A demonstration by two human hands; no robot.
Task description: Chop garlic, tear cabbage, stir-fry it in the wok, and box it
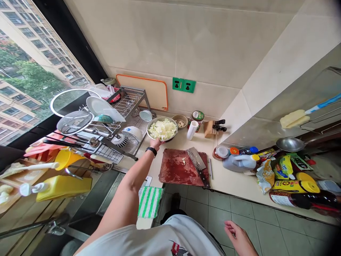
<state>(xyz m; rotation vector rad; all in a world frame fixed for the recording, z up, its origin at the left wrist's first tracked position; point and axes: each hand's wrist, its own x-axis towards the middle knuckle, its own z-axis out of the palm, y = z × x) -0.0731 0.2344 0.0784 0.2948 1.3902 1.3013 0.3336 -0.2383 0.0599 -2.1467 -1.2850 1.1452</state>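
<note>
My left hand reaches forward and grips the near rim of a metal bowl. The bowl is heaped with chopped cabbage and stands at the back of the counter. Closer to me lies a reddish cutting board, wet, with a few pale scraps on it. A cleaver rests across the board's right side, its black handle toward me. My right hand hangs low at the right over the floor, empty, with its fingers loosely apart.
A dish rack with bowls and lids stands left, beside the sink. Behind are a small basket, a white roll and a knife block. Bottles and a jug line the right counter. A striped cloth hangs at the front edge.
</note>
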